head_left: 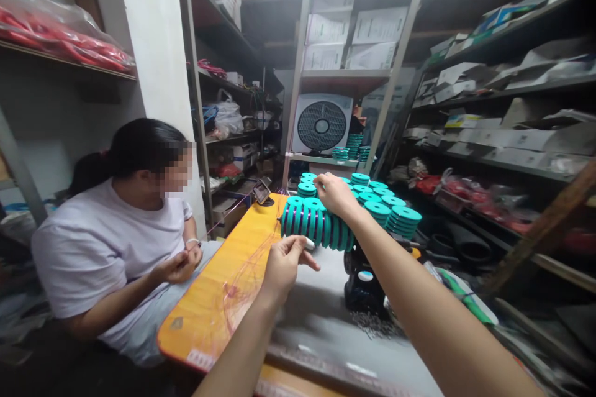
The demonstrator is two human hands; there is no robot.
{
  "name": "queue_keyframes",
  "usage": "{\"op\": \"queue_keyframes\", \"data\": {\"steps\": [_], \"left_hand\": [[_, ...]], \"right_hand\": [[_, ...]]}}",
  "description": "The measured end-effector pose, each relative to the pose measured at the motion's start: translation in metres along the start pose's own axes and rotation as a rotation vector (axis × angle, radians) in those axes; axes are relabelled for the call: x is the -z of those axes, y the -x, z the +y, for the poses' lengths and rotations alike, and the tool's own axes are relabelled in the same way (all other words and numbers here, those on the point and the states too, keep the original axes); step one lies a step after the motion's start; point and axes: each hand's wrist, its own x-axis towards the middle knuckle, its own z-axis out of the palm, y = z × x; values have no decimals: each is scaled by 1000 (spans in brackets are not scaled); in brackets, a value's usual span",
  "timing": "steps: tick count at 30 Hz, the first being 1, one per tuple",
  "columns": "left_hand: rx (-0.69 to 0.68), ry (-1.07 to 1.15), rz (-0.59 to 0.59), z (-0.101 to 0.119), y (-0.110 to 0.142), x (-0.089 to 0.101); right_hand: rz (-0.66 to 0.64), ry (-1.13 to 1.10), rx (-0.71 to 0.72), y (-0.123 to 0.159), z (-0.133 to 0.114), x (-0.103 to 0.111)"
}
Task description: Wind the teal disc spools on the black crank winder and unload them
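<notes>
A horizontal row of teal spools [316, 226] wound with dark purple wire sits on a spindle in front of a dark machine [365, 285]. My left hand [285, 263] is just below the row's near side, thumb and forefinger pinched together; whatever is between them is too small to make out. A white wrap [308, 243] shows at one fingertip. Above and behind the row, my right hand [336, 195] has its fingers curled closed near the stacked teal spools [376, 210]. What those fingertips hold, if anything, is hidden.
Loose thin reddish wire [237, 294] lies on the yellow tabletop [186, 328]. Small metal pieces [372, 324] are heaped by the machine. A person [121, 241] sits at the left. A box fan [322, 125] stands behind; shelves [512, 155] with boxes line the right.
</notes>
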Motion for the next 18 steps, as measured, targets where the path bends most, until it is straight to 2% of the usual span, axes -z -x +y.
{"op": "queue_keyframes", "data": {"steps": [4,6,8,10,12,18], "left_hand": [[-18,-23,-45,11,-7,-2],[-37,-22,-39,12,-6,-2],[-58,-27,-32,12,-3,-3],[-73,-42,-39,12,-1,-4],[-90,-64,-54,14,-1,-6],[-127,-237,-112,28,-9,-2]], "right_hand": [[28,-18,87,7,-18,19],[28,-35,136,27,-28,30],[-25,-54,231,50,-33,36],[-56,-68,390,71,-31,36],[-34,-72,526,84,-25,30],[-12,-106,660,87,-13,19]]}}
